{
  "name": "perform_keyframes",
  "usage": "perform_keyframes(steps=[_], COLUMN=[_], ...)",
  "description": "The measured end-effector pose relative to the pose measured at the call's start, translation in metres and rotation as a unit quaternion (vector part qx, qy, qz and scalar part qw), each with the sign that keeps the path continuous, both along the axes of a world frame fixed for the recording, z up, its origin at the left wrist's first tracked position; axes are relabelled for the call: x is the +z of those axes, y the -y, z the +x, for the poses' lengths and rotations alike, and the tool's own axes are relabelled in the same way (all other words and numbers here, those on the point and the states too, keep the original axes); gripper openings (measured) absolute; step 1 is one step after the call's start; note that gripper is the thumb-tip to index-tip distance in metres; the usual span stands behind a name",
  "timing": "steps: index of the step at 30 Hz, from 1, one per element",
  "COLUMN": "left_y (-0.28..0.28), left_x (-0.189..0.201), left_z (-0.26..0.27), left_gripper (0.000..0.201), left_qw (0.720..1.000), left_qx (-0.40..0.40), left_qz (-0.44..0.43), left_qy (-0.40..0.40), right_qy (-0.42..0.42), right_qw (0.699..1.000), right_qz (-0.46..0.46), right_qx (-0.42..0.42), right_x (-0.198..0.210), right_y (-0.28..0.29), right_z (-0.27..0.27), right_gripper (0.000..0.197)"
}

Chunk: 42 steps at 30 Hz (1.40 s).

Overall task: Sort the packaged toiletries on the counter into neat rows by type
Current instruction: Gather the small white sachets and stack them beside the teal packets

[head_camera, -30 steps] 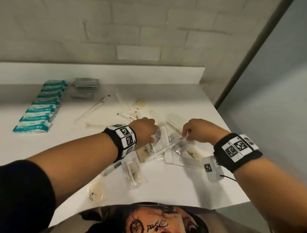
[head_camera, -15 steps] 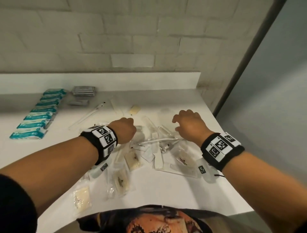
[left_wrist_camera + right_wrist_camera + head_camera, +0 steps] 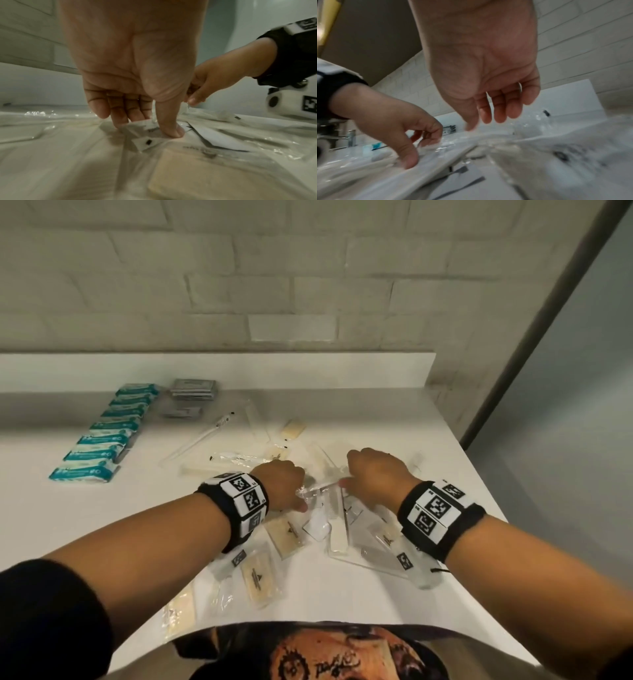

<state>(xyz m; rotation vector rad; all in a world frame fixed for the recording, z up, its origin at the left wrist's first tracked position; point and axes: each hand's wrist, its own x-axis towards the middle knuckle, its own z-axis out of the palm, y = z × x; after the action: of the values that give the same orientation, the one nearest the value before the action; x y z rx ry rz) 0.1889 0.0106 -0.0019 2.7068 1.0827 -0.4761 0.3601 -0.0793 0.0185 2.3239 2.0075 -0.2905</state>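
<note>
A loose pile of clear-wrapped toiletries [image 3: 329, 518] lies mid-counter: beige soap-like bars [image 3: 286, 534], a white comb [image 3: 337, 525] and long thin wrapped pieces. My left hand [image 3: 289, 491] is on the pile's left side. In the left wrist view its thumb [image 3: 171, 129] and fingers pinch a small clear packet [image 3: 145, 136] against the pile. My right hand [image 3: 356, 481] hovers just to the right, fingers [image 3: 498, 112] hanging loosely over the wrappers and holding nothing I can see. Teal packets [image 3: 99, 436] lie in a row at far left.
A stack of grey sachets [image 3: 193, 388] sits at the back by the teal row, with a wrapped toothbrush [image 3: 198, 440] in front. Beige packets [image 3: 260, 580] lie near the counter's front edge. The counter [image 3: 442, 446] ends at right; a wall runs behind.
Both hands moved back toward each other over the pile. The left hand dropped onto a small clear packet and pinched it; the right hand's spread fingers came down close to the wrappers.
</note>
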Motion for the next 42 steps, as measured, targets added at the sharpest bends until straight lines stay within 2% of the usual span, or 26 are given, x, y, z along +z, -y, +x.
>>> perform_keyframes(steps=[2, 4, 7, 10, 14, 17, 20, 21, 24, 26, 29, 31, 33, 35, 36, 38, 40, 42], left_y=[-0.001, -0.002, -0.009, -0.017, -0.010, 0.015, 0.038, 0.043, 0.051, 0.049, 0.042, 0.033, 0.024, 0.018, 0.015, 0.015, 0.020, 0.023], left_x=[0.000, 0.001, 0.005, 0.018, 0.031, 0.026, 0.010, 0.007, 0.003, 0.003, 0.005, 0.008, 0.013, 0.018, 0.020, 0.027, 0.036, 0.044], left_z=[0.001, 0.001, -0.005, -0.016, -0.012, 0.007, 0.028, 0.032, 0.033, 0.029, 0.015, 0.002, -0.013, -0.028, -0.035, -0.045, -0.053, -0.061], left_gripper=[0.044, 0.038, 0.037, 0.038, 0.038, 0.037, 0.027, 0.029, 0.047, 0.051, 0.040, 0.034, 0.033, 0.030, 0.030, 0.029, 0.028, 0.023], left_qw=[1.000, 1.000, 0.997, 0.991, 0.986, 0.986, 0.987, 0.989, 0.985, 0.976, 0.974, 0.968, 0.942, 0.898, 0.869, 0.789, 0.720, 0.676], left_qx=[0.001, 0.017, 0.054, 0.094, 0.107, 0.090, 0.071, 0.072, 0.115, 0.160, 0.179, 0.200, 0.251, 0.301, 0.324, 0.366, 0.379, 0.371], left_qz=[-0.009, -0.024, -0.057, -0.075, -0.082, -0.122, -0.135, -0.123, -0.112, -0.136, -0.128, -0.112, -0.136, -0.171, -0.197, -0.272, -0.333, -0.372], left_qy=[0.000, 0.001, 0.021, 0.066, 0.102, 0.073, 0.045, 0.047, 0.063, 0.064, 0.059, 0.097, 0.178, 0.270, 0.318, 0.411, 0.476, 0.516], right_qy=[-0.082, -0.116, -0.167, -0.216, -0.093, -0.052, -0.058, -0.053, -0.062, -0.052, -0.046, -0.041, -0.016, -0.007, -0.001, 0.015, 0.038, 0.036], right_qw=[0.995, 0.989, 0.978, 0.968, 0.988, 0.998, 0.990, 0.988, 0.991, 0.993, 0.995, 0.995, 0.993, 0.991, 0.990, 0.989, 0.989, 0.991], right_qz=[-0.042, -0.081, -0.087, -0.040, 0.059, -0.023, -0.111, -0.121, -0.113, -0.103, -0.093, -0.090, -0.103, -0.128, -0.137, -0.142, -0.142, -0.131], right_qx=[-0.023, -0.041, -0.092, -0.122, -0.110, -0.022, 0.067, 0.080, 0.046, 0.025, -0.004, -0.030, -0.047, -0.049, -0.043, -0.025, -0.012, -0.018], right_x=[0.000, -0.006, -0.004, 0.007, 0.009, 0.010, 0.005, 0.002, -0.006, -0.006, -0.008, -0.013, -0.016, -0.015, -0.013, -0.013, -0.013, -0.015], right_y=[0.005, 0.004, -0.014, -0.023, -0.024, -0.022, -0.013, -0.011, -0.010, -0.009, -0.005, -0.003, -0.005, -0.008, -0.009, -0.008, -0.006, -0.007], right_z=[-0.017, -0.030, -0.028, -0.008, 0.009, -0.005, -0.018, -0.019, -0.012, -0.009, -0.012, -0.020, -0.028, -0.035, -0.038, -0.042, -0.045, -0.046], right_gripper=[0.054, 0.064, 0.068, 0.064, 0.044, 0.027, 0.038, 0.043, 0.055, 0.053, 0.053, 0.060, 0.055, 0.047, 0.047, 0.049, 0.050, 0.047])
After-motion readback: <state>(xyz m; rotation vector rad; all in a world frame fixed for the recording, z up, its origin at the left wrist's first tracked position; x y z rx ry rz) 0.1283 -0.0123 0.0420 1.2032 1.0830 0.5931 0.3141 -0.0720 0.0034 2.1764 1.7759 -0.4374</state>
